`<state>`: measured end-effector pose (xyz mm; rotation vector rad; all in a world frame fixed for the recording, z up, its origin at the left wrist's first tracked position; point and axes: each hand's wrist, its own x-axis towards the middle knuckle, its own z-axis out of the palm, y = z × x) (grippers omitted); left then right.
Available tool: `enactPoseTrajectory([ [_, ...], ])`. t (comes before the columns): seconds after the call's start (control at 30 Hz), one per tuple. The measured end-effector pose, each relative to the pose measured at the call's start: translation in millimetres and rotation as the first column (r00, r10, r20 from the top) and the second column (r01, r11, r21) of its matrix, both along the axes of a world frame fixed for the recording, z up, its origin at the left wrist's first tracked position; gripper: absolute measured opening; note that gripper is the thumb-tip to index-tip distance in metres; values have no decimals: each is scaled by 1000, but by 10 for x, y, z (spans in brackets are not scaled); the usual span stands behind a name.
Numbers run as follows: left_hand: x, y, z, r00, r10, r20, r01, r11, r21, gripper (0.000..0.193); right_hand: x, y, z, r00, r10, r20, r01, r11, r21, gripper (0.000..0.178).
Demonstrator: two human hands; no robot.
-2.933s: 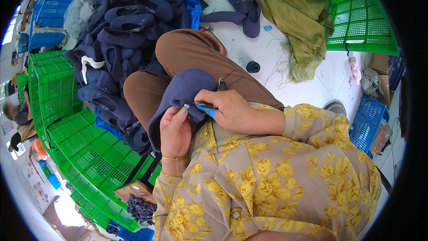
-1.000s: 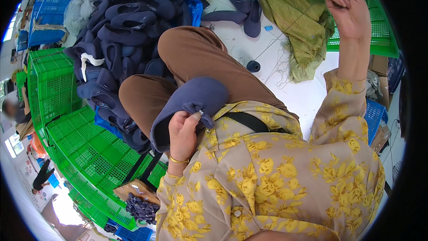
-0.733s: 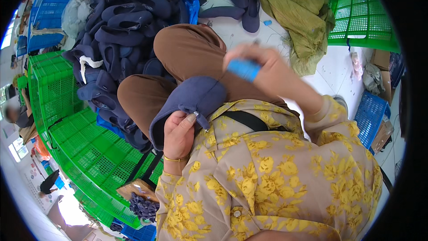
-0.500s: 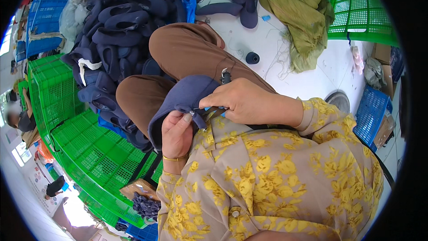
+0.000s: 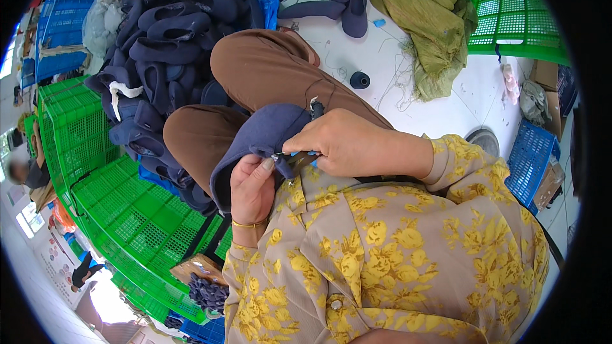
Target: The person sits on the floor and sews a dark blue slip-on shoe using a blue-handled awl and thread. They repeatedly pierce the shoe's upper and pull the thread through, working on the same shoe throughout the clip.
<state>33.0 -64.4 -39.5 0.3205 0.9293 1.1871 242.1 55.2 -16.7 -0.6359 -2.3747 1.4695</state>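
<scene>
A navy fabric shoe [image 5: 268,129] rests against my lap, tilted, its opening toward me. My left hand [image 5: 252,186] is closed on the shoe's near edge, thumb on top beside a small navy tab. My right hand [image 5: 349,143] is closed on a thin needle-tipped tool [image 5: 278,153], whose metal point meets the shoe edge by my left thumb. Bits of blue show at the right fingers; the rest of the tool is hidden in the grip. A dark stub with a pale frayed top [image 5: 316,107] stands up behind my right hand.
Many navy shoes lie in a heap [image 5: 172,44] at the left, beside green crates [image 5: 127,210]. A dark thread spool [image 5: 359,80], loose threads and an olive cloth [image 5: 424,19] are on the white floor. A blue crate [image 5: 530,159] stands at the right.
Both hands keep their hold on the shoe and tool, with only a slight shift. The view has moved a little.
</scene>
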Motion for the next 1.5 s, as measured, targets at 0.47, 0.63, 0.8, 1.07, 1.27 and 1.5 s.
enactPoseTrajectory([
  [0.47,137,19,80,992,80,-95,-82,997,-13,15,-129,20,146,948,73,309,-86,996,29,31],
  [0.63,164,43,51,982,106,-159,-107,994,-1,19,-75,-73,53,982,-35,186,42,998,-37,34],
  [0.8,246,86,127,956,132,-262,-146,989,-34,18,-100,-76,81,977,-27,213,34,999,-31,31],
  [1.07,227,61,128,932,74,-356,-98,994,-49,16,-123,32,147,956,27,294,-52,996,77,21],
  [1.27,212,33,77,806,-52,-589,-45,988,-149,12,-213,2,208,927,36,372,-138,958,252,11],
  [1.5,194,87,103,725,-167,-668,39,978,-203,14,-274,-9,165,917,23,397,-134,958,254,12],
])
